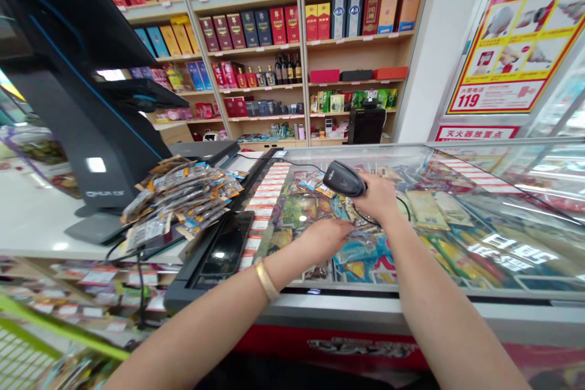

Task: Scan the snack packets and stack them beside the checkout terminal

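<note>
My right hand [379, 198] is closed round a black barcode scanner [343, 179], held over the glass lid of a chest freezer [503, 219]; its cable runs back across the glass. My left hand [326, 239], a gold bracelet on its wrist, rests palm down on small snack packets [361, 244] lying on the glass just below the scanner. Its fingers are hidden under the hand and packets. A pile of similar small packets [178, 195] lies to the left on the white counter.
A black checkout terminal [77, 103] stands on the white counter [31, 219] at the left. A dark phone or pad [226, 250] lies by the freezer's left edge. Shelves of boxed goods and bottles [274, 30] fill the back wall. A green basket [31, 341] shows bottom left.
</note>
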A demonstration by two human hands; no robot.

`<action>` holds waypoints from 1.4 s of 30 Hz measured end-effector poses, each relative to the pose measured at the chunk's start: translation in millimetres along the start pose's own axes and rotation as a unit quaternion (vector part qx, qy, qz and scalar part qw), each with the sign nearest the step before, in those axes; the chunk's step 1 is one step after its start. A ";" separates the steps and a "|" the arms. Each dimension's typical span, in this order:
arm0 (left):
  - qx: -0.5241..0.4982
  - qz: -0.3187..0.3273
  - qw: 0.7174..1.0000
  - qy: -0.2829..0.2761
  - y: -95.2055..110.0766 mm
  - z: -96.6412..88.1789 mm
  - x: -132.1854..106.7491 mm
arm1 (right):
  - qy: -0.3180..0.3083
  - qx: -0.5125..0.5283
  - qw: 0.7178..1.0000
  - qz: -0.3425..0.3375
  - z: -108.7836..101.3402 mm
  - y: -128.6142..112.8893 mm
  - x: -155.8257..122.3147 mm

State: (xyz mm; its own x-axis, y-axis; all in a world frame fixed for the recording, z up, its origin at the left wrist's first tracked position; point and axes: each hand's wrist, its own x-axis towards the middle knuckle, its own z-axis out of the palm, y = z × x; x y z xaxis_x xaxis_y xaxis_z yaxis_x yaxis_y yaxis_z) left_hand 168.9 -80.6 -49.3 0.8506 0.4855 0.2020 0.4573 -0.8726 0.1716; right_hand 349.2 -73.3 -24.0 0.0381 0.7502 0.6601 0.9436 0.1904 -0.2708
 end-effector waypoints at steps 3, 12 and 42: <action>-0.050 -0.102 0.993 0.040 -22.3 -16.8 -28.4 | 0.000 -0.002 1.000 0.000 0.0 -1.1 -0.3; -0.340 -0.316 0.861 0.208 -78.5 -55.9 -94.7 | -0.043 0.046 0.995 -0.072 1.2 -7.9 -1.7; -0.274 -0.323 0.869 0.256 -74.8 -66.5 -107.5 | -0.179 0.063 0.961 -0.201 4.4 -52.6 -13.5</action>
State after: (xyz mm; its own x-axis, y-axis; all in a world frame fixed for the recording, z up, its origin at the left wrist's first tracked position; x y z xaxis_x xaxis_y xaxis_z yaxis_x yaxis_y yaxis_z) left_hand 25.9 -64.0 -19.8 0.1705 0.9474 0.2707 0.4844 -0.3198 0.8143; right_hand 297.6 -90.7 -21.8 -0.4580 0.7659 0.4513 0.8101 0.5686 -0.1429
